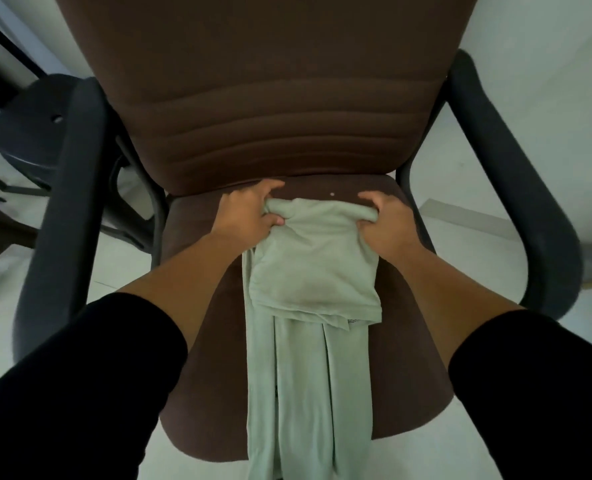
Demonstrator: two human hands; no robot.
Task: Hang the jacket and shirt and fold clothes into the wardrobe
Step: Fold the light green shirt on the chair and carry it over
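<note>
A pale green garment (308, 306) is being folded on the seat (401, 306) of a brown chair. Its long axis is running from 12 to 6 o'clock, the lower end hanging past the seat's front edge. The folded-over top end is being gripped at both corners: the left hand (249, 216) is curled round the 10 o'clock corner, the right hand (384, 220) round the 2 o'clock corner, fingers closed on cloth. Both hands are equally near. Open seat is lying toward 6 o'clock, so the next fold is judged to go that way; the backrest (270, 116) is blocking 12, the armrests (516, 188) 3 and 9.
</note>
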